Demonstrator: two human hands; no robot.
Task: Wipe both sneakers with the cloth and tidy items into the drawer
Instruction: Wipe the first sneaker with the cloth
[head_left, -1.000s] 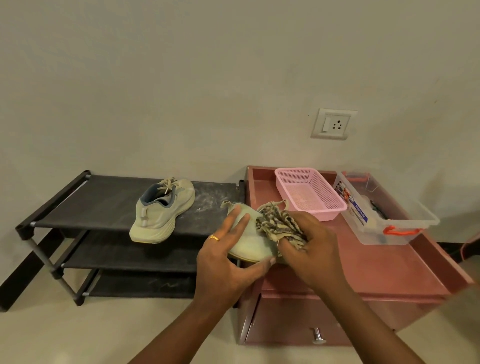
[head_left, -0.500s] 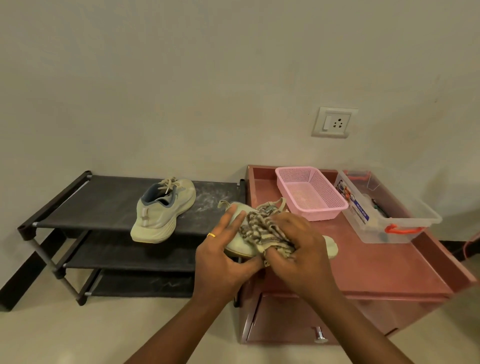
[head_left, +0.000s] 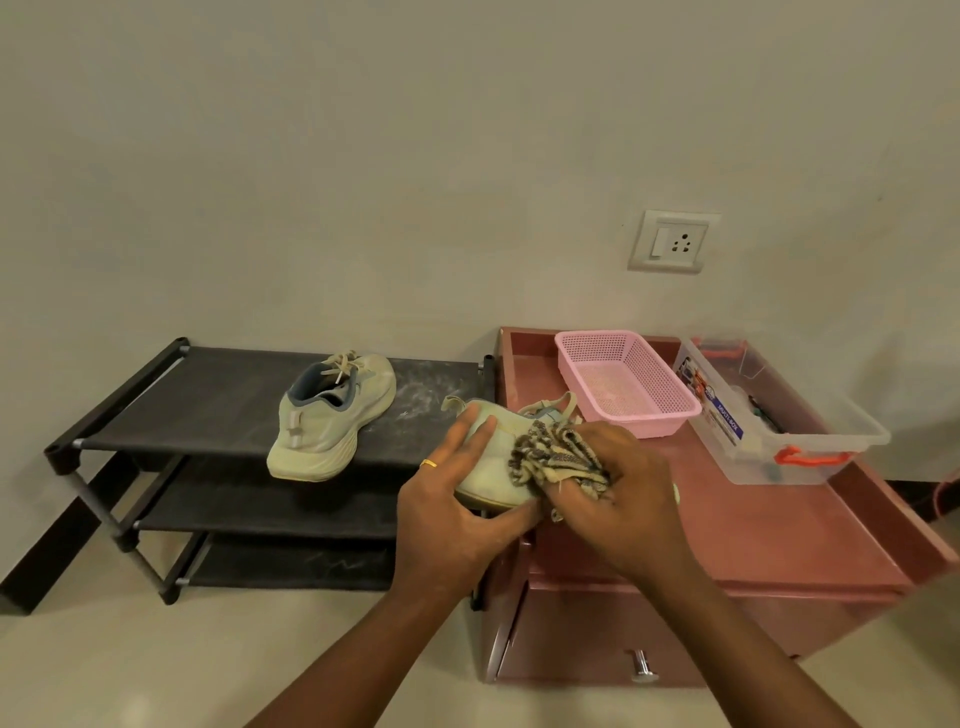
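My left hand (head_left: 457, 512) holds a pale green sneaker (head_left: 496, 462) by its heel end, over the left edge of the pink cabinet top (head_left: 769, 535). My right hand (head_left: 628, 501) grips a bunched striped cloth (head_left: 558, 460) and presses it against the sneaker's side. Most of the shoe's front is hidden behind my right hand. A second pale sneaker (head_left: 327, 415) lies on the top shelf of the black shoe rack (head_left: 171, 400). The cabinet's drawer (head_left: 597, 644) with a metal knob (head_left: 643, 667) sits below my arms.
A pink mesh basket (head_left: 626, 382) and a clear plastic box (head_left: 769, 410) with orange latches stand at the back of the cabinet top. White dust marks the rack's top shelf. A wall socket (head_left: 672, 241) is above the cabinet.
My right hand slid the cloth left along the sneaker and then back right, and the shoe's toe, seen half a second ago, is now covered.
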